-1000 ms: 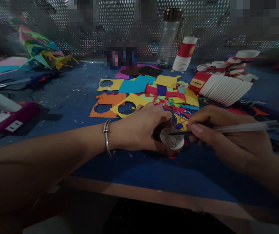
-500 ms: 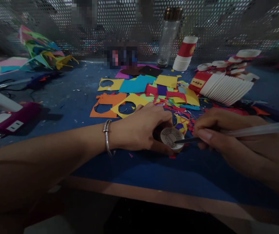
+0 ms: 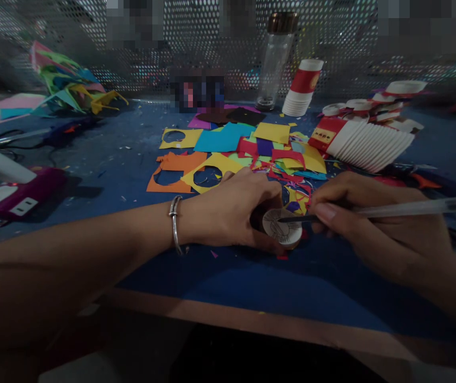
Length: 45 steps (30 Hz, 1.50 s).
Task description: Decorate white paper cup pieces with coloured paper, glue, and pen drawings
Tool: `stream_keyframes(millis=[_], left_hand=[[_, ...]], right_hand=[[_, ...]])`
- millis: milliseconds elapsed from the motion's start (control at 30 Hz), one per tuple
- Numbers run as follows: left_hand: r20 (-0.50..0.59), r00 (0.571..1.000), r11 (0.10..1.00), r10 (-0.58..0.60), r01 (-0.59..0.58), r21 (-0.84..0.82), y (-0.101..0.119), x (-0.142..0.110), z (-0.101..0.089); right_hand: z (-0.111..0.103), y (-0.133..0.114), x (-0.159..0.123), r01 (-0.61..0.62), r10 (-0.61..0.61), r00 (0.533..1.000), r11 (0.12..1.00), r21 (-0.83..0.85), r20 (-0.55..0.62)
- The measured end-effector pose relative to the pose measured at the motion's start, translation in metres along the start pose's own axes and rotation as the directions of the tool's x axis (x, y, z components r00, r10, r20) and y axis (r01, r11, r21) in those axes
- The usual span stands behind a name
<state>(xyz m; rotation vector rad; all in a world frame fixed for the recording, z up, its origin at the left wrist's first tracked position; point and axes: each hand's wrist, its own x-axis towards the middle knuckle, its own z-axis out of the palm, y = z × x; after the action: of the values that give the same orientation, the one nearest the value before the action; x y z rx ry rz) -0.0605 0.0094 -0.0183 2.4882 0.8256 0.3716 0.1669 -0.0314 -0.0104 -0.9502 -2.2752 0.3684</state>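
Observation:
My left hand [image 3: 238, 210] rests on the table with its thumb and fingers curved around a small white paper cup bottom [image 3: 289, 233]. Its round face is turned up toward me and bears dark ink lines. A clear-barrelled pen [image 3: 407, 208] is pinched in my right hand [image 3: 375, 229]. The dark tip of that pen touches the upper middle of the white face. Part of the cup bottom's side is hidden behind my left fingers.
Coloured paper pieces, such as a yellow sheet with a round hole [image 3: 188, 175], lie beyond my hands. Stacked paper cups [image 3: 375, 146] lie at right, near an upright cup stack [image 3: 302, 88] and a glass bottle [image 3: 276, 64]. A purple power block [image 3: 24, 197] sits at left.
My right hand has shifted left, and the pen tip has moved up and left on the white face. The visible ink lines look different there. My left hand has stayed put.

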Motion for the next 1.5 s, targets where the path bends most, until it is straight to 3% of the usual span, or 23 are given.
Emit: stream_keyframes(millis=[567, 900, 1500], left_hand=[[0.000, 1.000, 1.000, 0.006, -0.006, -0.012, -0.001, -0.001, 0.000], [-0.012, 1.000, 0.999, 0.018, -0.019, -0.030, -0.002, -0.001, 0.001], [-0.026, 1.000, 1.000, -0.001, 0.001, -0.027, -0.002, 0.000, 0.003]], right_hand=[[-0.005, 0.000, -0.003, 0.001, 0.000, 0.999, 1.000, -0.010, 0.052], [-0.005, -0.009, 0.001, -0.028, 0.029, 0.999, 0.995, 0.094, -0.016], [0.002, -0.001, 0.003, 0.031, -0.030, 0.998, 0.999, 0.017, -0.049]])
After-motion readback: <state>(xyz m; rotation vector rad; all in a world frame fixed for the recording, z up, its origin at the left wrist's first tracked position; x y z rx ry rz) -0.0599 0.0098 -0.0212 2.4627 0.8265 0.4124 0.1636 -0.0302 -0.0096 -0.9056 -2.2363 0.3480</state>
